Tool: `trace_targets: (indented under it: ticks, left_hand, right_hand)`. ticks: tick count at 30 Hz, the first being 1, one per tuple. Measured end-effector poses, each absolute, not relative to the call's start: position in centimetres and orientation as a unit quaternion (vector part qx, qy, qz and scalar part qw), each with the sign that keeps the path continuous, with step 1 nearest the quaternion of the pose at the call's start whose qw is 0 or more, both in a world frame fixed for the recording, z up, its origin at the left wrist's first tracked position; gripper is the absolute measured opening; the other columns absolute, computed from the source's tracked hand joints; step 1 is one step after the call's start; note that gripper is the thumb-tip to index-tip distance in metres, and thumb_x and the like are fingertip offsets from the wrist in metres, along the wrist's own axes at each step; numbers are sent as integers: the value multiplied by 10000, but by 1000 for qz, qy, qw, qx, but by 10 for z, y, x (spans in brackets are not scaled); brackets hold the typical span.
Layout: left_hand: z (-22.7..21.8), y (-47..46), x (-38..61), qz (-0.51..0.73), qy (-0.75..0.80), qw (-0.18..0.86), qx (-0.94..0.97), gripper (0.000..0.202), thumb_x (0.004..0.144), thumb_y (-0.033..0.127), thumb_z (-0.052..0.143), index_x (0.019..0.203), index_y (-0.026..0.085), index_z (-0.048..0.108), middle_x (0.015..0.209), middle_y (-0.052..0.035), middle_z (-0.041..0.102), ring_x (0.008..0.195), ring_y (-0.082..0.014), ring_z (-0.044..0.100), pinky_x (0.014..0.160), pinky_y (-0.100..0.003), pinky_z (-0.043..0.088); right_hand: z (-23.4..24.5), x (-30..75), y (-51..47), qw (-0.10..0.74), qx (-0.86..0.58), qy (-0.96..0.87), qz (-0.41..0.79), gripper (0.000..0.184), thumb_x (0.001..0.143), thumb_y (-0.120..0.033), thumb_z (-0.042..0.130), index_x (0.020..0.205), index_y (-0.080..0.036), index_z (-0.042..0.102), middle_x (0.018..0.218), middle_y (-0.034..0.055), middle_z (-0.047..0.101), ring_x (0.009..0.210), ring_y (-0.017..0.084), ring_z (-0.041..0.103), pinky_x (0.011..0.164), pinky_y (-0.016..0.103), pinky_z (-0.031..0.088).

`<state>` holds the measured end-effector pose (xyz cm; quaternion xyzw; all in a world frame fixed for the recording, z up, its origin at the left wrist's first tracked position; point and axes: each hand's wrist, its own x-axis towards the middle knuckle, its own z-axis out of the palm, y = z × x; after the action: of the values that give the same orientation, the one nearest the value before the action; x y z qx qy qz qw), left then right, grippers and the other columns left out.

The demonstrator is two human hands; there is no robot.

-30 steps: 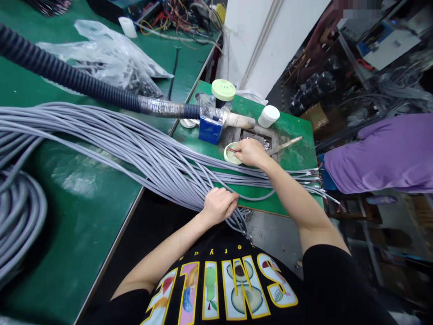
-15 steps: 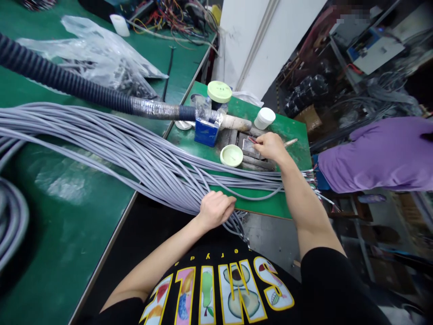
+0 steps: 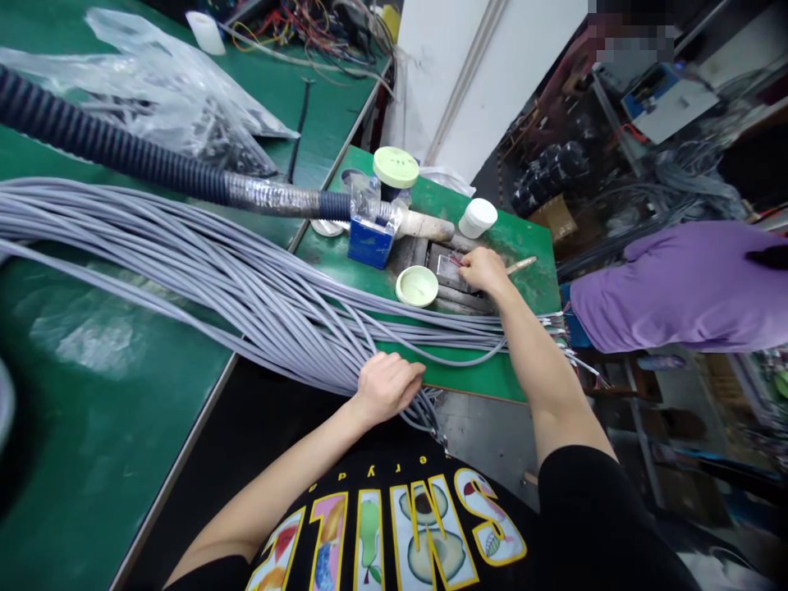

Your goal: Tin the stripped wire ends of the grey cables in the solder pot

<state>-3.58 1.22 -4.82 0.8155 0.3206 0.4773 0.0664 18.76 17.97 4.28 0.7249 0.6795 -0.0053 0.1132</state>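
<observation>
My right hand (image 3: 485, 269) is pinched on thin reddish wires (image 3: 455, 260). Their ends are at the shiny rectangular surface of a grey metal pot (image 3: 447, 269) set in a dirty metal frame. Where those wires lead is hidden behind the hand. My left hand (image 3: 389, 384) is closed at the near side of a thick bundle of grey cables (image 3: 289, 304), its fingers curled round some of them. Beside the pot sits a shallow pale green dish (image 3: 417, 286). A wooden-handled tool (image 3: 521, 265) lies just beyond my right hand, its far end hidden.
A ribbed black hose (image 3: 153, 168) ends in a nozzle over a blue box (image 3: 370, 242). Nearby stand a green-lidded jar (image 3: 395, 167) and a white tub (image 3: 478, 217). Plastic bags (image 3: 172, 98) lie on the left table. A person in purple (image 3: 671, 287) is at right.
The whole view has shifted slightly. My right hand stays over the pot with the wires, tilted a little differently, and more of the wooden handle shows. My left hand stays on the cables.
</observation>
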Motion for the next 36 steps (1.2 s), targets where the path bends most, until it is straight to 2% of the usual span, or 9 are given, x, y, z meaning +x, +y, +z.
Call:
trace_targets:
  ticks: [5, 13, 18, 22, 25, 28, 30, 32, 36]
  left_hand:
    - [-49, 12, -36, 474, 321, 70, 817, 65, 826, 145, 547, 876, 175, 576, 598, 24, 583, 560, -115, 499, 550, -296, 297]
    - [-48, 12, -37, 467, 334, 89, 814, 66, 834, 158, 541, 861, 200, 586, 651, 9, 637, 603, -120, 547, 570, -295, 322]
    - [-34, 16, -37, 440, 333, 134, 823, 161, 850, 194, 551, 1005, 208, 594, 963, -37, 709, 913, -176, 618, 845, -350, 412]
    - [-24, 19, -38, 349, 292, 122, 882, 132, 899, 235, 497, 926, 195, 620, 765, -10, 699, 708, -142, 610, 808, -343, 396]
    - [-23, 14, -40, 306, 279, 124, 902, 158, 907, 265, 495, 851, 191, 623, 705, -2, 679, 632, -131, 575, 660, -317, 354]
    - [-23, 10, -39, 318, 290, 137, 892, 153, 904, 268, 506, 851, 191, 626, 740, -6, 690, 652, -130, 572, 662, -312, 360]
    - [-22, 14, -36, 332, 300, 134, 884, 150, 899, 268, 512, 872, 187, 635, 785, -22, 693, 711, -144, 579, 676, -305, 383]
    - [-20, 23, -30, 332, 305, 118, 885, 162, 897, 266, 508, 899, 181, 646, 843, -44, 692, 771, -167, 575, 687, -310, 399]
    - [-17, 40, -7, 287, 296, 75, 908, 191, 897, 256, 487, 961, 189, 655, 912, -73, 675, 828, -210, 550, 696, -346, 393]
  right_hand:
    - [46, 184, 178, 110, 722, 683, -15, 216, 781, -280, 555, 837, -151, 719, 899, 128, 704, 862, 239, 619, 700, 290, 427]
    - [93, 217, 108, -38, 732, 677, -66, 328, 880, -351, 449, 679, -146, 608, 673, 87, 643, 623, 156, 572, 618, 284, 408]
    - [105, 251, -28, -416, 725, 502, -219, 253, 836, -435, 543, 696, -237, 615, 555, 21, 551, 475, 161, 541, 497, 324, 428]
    - [70, 264, -131, -559, 690, 367, -279, 272, 810, -493, 546, 655, -276, 599, 475, -14, 465, 400, 149, 475, 417, 302, 371]
    - [19, 262, -176, -492, 757, 294, -314, 352, 782, -570, 508, 653, -247, 560, 487, 7, 520, 437, 190, 554, 445, 328, 426]
    - [-31, 252, -191, -194, 840, 366, -350, 509, 804, -648, 352, 530, -244, 498, 485, 62, 570, 498, 235, 614, 475, 343, 445]
    - [-52, 241, -188, -131, 837, 393, -357, 463, 754, -578, 511, 443, -239, 461, 451, 64, 566, 531, 239, 624, 520, 331, 443]
    - [-58, 228, -176, -131, 813, 420, -381, 385, 749, -483, 571, 471, -224, 512, 483, 49, 600, 556, 215, 631, 569, 309, 452]
    - [-43, 195, -140, -187, 668, 515, -503, 268, 846, -398, 496, 807, -186, 657, 704, 34, 690, 595, 151, 650, 596, 258, 480]
